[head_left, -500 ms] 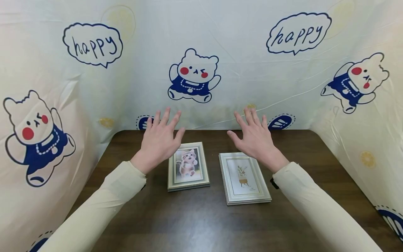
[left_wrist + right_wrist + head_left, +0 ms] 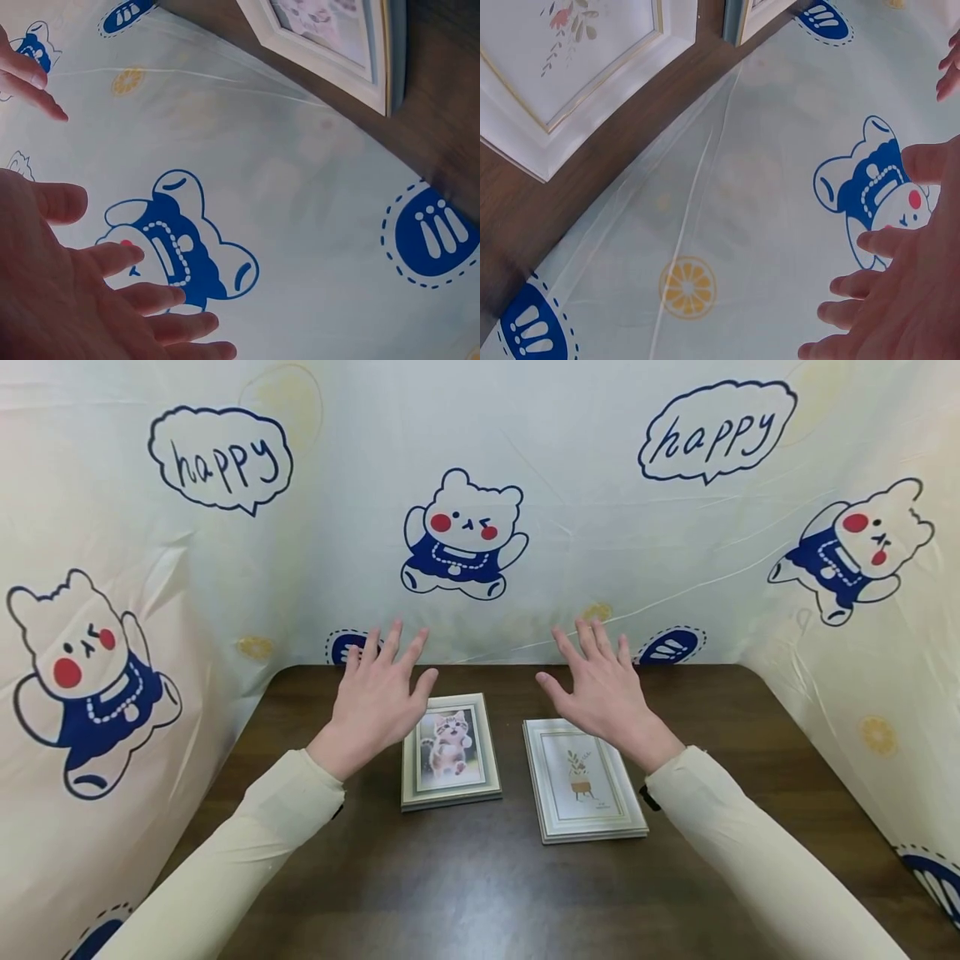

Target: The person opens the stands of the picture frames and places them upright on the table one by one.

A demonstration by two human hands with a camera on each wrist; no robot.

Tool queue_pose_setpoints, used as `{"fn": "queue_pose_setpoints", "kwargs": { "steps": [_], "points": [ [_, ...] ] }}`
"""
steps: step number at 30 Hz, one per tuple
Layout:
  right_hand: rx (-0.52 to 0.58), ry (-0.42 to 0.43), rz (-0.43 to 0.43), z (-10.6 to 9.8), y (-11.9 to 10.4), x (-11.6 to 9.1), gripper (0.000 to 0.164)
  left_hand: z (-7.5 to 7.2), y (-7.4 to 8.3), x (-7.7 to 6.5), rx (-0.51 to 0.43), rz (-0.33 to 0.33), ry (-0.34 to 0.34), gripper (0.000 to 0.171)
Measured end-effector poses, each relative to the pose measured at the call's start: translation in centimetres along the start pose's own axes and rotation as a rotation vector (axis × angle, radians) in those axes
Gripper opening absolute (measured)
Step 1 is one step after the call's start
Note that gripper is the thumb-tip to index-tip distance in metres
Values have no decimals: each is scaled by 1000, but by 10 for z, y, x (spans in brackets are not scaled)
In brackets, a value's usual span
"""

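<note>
Both hands hover spread above the table (image 2: pixel 480 893), holding nothing. Under the left hand (image 2: pixel 378 697), just toward the thumb, lies the cat frame (image 2: pixel 450 752); under the right hand (image 2: pixel 603 693) lies the plant frame (image 2: pixel 585 781). A bare strip of wood runs between the frames. Just past the fingertips the printed sheet (image 2: pixel 525 460) rises as a wall, closing both sides too.

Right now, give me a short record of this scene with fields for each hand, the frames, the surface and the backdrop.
left hand: left hand open, fingers spread, held above the table, holding nothing
right hand: right hand open, fingers spread, holding nothing
left frame: kitten picture frame lying flat, face up
right frame: plant picture frame lying flat, beside the first, apart
surface: dark wooden table
backdrop: bear-print cloth with "happy" bubbles
</note>
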State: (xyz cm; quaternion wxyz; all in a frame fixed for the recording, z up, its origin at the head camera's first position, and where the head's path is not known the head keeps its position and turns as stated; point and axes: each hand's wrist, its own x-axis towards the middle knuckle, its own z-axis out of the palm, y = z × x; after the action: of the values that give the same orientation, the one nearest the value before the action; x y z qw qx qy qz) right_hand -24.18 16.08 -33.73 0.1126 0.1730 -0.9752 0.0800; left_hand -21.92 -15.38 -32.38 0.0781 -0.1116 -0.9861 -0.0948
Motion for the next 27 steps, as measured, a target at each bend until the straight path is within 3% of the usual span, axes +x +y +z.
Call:
{"fn": "queue_pose_setpoints", "kwargs": {
  "steps": [27],
  "points": [
    [16,-13,-21,10,-12,-1,78,7,-5,-10,-21,0,-15,68]
  ]
}}
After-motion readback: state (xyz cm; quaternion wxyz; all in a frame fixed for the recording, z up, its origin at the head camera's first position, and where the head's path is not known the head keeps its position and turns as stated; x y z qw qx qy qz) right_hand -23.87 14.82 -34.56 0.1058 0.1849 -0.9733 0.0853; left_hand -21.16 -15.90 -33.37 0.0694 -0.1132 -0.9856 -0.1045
